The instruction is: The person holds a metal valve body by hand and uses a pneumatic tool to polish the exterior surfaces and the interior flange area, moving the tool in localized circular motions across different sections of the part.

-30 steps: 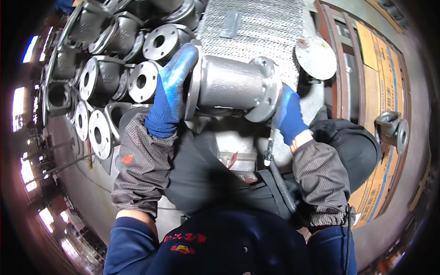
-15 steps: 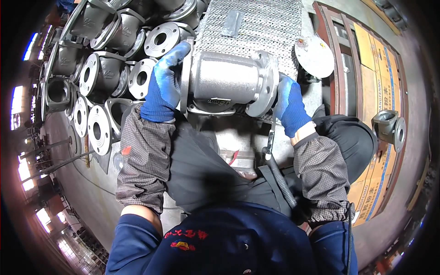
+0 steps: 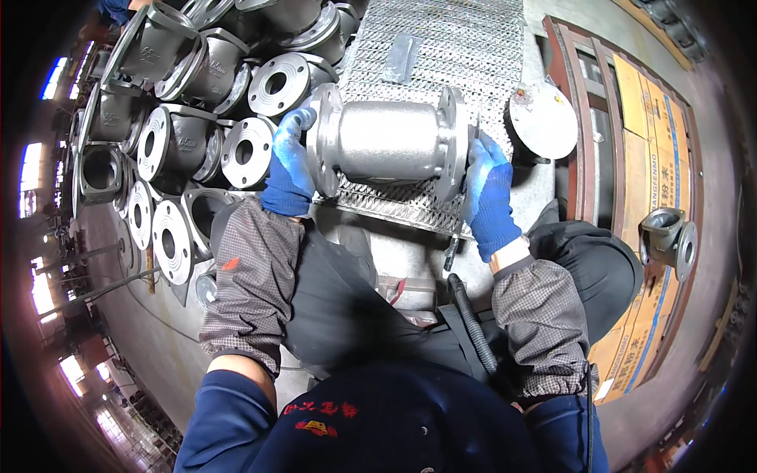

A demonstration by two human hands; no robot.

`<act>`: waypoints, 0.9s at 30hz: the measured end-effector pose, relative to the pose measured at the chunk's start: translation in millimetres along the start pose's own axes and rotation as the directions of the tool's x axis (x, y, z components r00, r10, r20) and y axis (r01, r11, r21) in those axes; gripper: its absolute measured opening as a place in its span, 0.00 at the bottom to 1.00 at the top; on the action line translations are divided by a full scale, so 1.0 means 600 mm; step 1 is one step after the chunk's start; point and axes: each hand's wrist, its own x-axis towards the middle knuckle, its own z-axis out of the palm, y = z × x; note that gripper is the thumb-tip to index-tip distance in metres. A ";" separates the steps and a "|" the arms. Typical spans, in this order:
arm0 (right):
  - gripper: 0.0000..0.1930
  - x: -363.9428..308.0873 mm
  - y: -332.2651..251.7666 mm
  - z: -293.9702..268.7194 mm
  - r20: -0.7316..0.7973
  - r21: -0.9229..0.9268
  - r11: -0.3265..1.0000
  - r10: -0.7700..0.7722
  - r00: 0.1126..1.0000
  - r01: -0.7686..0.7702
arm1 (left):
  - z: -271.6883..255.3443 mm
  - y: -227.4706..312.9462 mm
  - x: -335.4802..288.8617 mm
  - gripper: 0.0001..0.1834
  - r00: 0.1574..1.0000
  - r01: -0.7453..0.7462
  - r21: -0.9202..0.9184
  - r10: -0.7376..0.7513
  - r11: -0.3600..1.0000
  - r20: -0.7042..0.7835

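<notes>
A silver-grey flanged valve body (image 3: 390, 138) lies lengthwise before me over the near end of a textured metal work surface (image 3: 473, 47), its smooth round side up. My left hand (image 3: 292, 158), in a blue glove, is closed on its left flange, fingertips hidden behind the rim. My right hand (image 3: 485, 185), gloved too, presses at the right flange; its fingers are partly hidden. A slim dark tool (image 3: 451, 254) shows below the right palm, close to a grey ribbed hose (image 3: 469, 323). How far the right hand also grips that tool is hidden.
Several similar castings (image 3: 177, 142) are stacked at the left. A round white disc (image 3: 542, 120) stands right of the work surface. Beyond it, a red-brown metal frame (image 3: 572, 118) borders flat cardboard (image 3: 639, 173), on which a small flanged casting (image 3: 669, 236) sits. My knees flank the space below.
The valve body has turned about its long axis: the raised lettering on its near side is out of sight and a smooth side faces up. Both hands shifted slightly with it.
</notes>
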 end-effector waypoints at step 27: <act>0.20 0.005 0.021 -0.046 0.153 -0.112 0.947 -0.284 0.947 0.302 | -0.086 -0.082 0.031 0.18 0.813 -0.576 0.613 0.456 0.541 0.362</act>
